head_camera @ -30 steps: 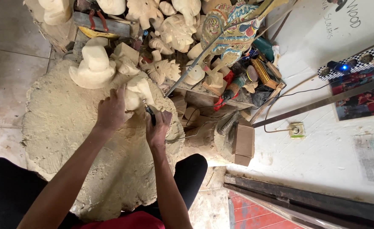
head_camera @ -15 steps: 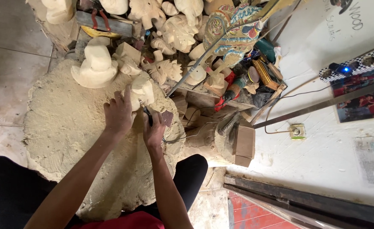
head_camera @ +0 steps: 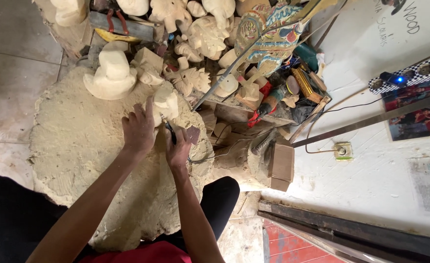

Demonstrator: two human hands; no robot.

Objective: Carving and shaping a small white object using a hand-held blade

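Both hands engaged: left hand (head_camera: 138, 130) clasps pale wooden carving (head_camera: 166, 103), right hand (head_camera: 178, 148) grips dark tool (head_camera: 170, 132) just below it; form roughed, surface detail seemingly unfinished.

Pale cream wood carving (head_camera: 167, 103) under the left hand (head_camera: 138, 130); dark tool (head_camera: 171, 132) in the right hand (head_camera: 178, 151). Sandy beige sawdust mat (head_camera: 78, 146) beneath. Painted figure (head_camera: 268, 34) in teal, gold and red swirls. Black-and-white checkered strip (head_camera: 410, 73) with blue light. Black trousers (head_camera: 10, 214), red shirt (head_camera: 137, 253).
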